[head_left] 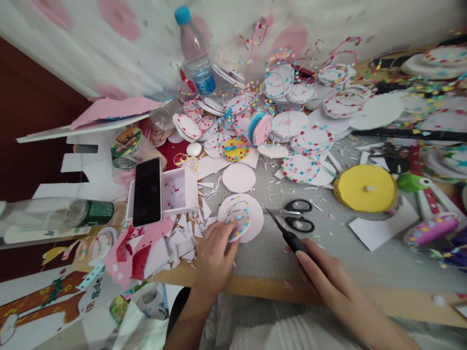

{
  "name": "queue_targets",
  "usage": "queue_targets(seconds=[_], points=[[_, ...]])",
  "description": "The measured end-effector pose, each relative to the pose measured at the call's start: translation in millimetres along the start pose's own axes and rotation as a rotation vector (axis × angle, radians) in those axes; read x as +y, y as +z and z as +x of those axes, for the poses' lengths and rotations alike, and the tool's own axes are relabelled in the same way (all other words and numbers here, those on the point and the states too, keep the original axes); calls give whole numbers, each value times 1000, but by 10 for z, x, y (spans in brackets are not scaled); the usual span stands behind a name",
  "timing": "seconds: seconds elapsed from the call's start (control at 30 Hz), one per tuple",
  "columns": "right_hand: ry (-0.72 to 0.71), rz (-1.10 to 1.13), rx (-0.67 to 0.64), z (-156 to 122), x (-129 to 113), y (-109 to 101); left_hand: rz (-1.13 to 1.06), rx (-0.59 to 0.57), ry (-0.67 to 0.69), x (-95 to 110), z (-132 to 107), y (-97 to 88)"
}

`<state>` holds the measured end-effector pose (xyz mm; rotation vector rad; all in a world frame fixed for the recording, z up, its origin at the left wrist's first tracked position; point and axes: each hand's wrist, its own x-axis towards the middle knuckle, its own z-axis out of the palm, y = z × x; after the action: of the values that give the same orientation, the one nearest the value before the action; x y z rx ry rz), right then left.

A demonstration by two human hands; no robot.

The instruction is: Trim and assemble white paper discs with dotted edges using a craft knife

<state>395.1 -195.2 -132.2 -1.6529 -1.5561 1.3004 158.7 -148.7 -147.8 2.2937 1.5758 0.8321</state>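
My left hand [215, 250] is closed on a small round white paper piece [239, 218] edged with blue and yellow bits. It is held tilted over a larger plain white disc [256, 221] on the grey mat. In my right hand [323, 267] is a black craft knife [288, 236], its thin dark blade pointing up and left toward the discs. Black-handled scissors [299, 223] lie just beyond the knife, blades to the left. Another plain white disc [239, 177] rests behind the one under my left hand.
Many decorated paper discs [312, 139] pile up at the back, near a water bottle [197, 58]. A phone [147, 192] lies by a white open box [180, 189] on the left, with paper scraps [182, 238] in front. A round yellow box [365, 187] sits right.
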Motion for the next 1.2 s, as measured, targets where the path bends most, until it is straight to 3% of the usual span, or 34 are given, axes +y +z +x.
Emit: queue_targets(seconds=[0.17, 0.7, 0.97, 1.2], points=[[-7, -9, 7, -33, -77, -62, -8, 62, -88, 35, 79, 22], [19, -57, -14, -8, -89, -53, 52, -159, -13, -29, 170, -202], [-45, -82, -17, -17, -53, -27, 108, -90, 2, -57, 193, -113], [-62, -124, -46, -9, -40, -16, 31, -153, 1, -86, 197, -148]])
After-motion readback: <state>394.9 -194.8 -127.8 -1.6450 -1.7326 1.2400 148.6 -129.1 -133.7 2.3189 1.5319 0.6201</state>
